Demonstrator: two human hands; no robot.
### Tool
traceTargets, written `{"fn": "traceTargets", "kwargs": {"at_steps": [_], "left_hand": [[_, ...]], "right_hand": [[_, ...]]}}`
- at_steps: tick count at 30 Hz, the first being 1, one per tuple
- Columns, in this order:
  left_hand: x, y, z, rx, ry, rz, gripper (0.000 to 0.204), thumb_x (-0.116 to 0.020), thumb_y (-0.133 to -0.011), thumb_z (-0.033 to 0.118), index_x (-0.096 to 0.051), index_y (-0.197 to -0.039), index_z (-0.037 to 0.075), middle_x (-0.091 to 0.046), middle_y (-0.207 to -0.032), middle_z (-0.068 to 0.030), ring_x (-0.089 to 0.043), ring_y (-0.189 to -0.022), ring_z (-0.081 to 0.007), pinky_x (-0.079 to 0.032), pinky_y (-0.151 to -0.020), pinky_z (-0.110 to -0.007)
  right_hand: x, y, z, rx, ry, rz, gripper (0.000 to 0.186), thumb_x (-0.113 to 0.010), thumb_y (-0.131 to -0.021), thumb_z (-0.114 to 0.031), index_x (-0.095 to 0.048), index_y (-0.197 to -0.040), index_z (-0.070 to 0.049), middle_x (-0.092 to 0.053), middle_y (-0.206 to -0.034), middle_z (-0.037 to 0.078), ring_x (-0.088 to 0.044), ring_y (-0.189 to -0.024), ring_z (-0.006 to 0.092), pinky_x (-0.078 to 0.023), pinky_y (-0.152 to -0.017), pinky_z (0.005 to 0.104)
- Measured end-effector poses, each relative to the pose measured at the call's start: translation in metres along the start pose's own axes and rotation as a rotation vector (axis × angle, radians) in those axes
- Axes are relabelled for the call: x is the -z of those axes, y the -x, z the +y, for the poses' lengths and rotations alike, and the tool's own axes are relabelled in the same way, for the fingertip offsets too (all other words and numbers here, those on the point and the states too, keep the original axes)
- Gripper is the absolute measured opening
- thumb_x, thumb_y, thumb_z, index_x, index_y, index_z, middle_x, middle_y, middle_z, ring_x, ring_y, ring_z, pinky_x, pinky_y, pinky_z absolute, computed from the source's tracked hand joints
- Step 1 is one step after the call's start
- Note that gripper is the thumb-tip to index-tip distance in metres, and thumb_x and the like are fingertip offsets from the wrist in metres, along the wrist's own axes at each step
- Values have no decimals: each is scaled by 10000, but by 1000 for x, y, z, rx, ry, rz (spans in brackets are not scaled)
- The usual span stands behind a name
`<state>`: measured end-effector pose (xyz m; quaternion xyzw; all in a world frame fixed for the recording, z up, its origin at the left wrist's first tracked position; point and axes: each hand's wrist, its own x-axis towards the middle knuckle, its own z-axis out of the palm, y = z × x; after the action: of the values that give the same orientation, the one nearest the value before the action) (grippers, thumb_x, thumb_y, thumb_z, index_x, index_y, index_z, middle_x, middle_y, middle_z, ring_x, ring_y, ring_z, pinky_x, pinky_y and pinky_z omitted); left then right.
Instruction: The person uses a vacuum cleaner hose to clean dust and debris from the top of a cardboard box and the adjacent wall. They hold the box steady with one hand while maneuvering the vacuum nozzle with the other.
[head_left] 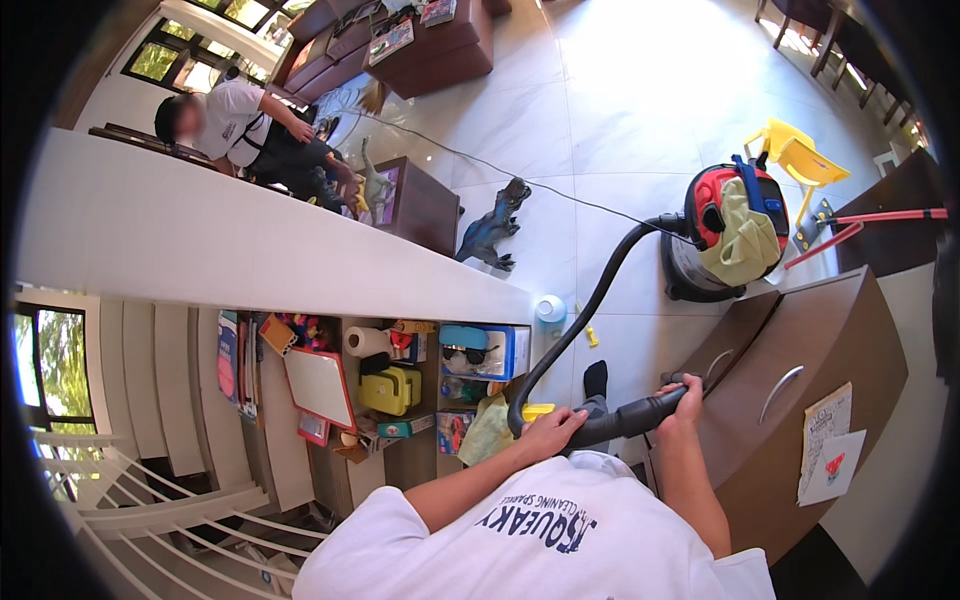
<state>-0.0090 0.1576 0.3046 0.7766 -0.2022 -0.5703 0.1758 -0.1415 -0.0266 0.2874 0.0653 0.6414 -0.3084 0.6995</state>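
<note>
Across my body lies the black vacuum hose [606, 290] with its thick grip end [630, 417]. My left hand [552, 431] is closed around the hose just behind the grip. Farther right, my right hand [682, 401] wraps round the grip's other end. The hose curves away to a red and black canister vacuum [707, 192] on the floor ahead and right. A pale green cloth [742, 240] is draped over its top. A yellow-green cloth [487, 432] hangs from the shelf beside my left forearm.
At left, a shelf unit holds a yellow case [390, 390], a whiteboard [320, 388] and boxes. A brown cabinet [800, 370] stands close at right. A toy dinosaur [493, 230], a power cord [480, 160] and a yellow chair [800, 160] are ahead. Another person [240, 120] is at far left.
</note>
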Motion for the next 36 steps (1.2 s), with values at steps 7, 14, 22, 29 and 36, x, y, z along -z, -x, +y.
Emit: {"fn": "traceTargets", "kwargs": {"at_steps": [7,14,22,29,36], "left_hand": [[24,-19,34,-403,148,-63,402,-415,-930,380,-540,-1078,29,-555,-968,-133,-520,-938,-219,-392,-818,-295],[47,-35,72,-427,171,-122,399,-477,-910,361,-514,-1154,47,-557,-1014,-92,-516,-956,-184,-394,-848,-287],[129,-32,122,-605,149,313,282,-549,-879,267,-578,-1038,36,-592,-1024,-93,-546,-987,-192,-398,-872,-288],[190,11,149,-911,87,776,154,-531,-875,103,-586,-1000,31,-595,-1034,-87,-541,-1007,-184,-388,-898,-289],[153,16,135,-879,-177,759,168,-574,-848,125,-600,-980,25,-593,-1055,-124,-556,-1006,-254,-410,-885,-326]], "right_hand": [[-2,-51,-69,-21,-128,-101,207,-560,-754,-230,-410,-693,-100,-466,-555,16,-478,-497,155,-467,-531,297],[14,-70,-118,-28,-281,-215,231,-584,-737,-233,-409,-697,-87,-482,-581,31,-498,-544,162,-482,-584,287],[3,-54,-93,93,-102,-236,171,-563,-784,-191,-442,-689,-118,-494,-576,0,-501,-496,110,-465,-473,232],[-32,-66,-65,311,169,-142,132,-560,-791,-194,-475,-731,-112,-439,-599,-18,-454,-518,98,-399,-470,249],[5,-120,-32,428,188,-54,146,-577,-755,-168,-459,-742,-82,-438,-557,23,-456,-423,147,-388,-379,286]]}}
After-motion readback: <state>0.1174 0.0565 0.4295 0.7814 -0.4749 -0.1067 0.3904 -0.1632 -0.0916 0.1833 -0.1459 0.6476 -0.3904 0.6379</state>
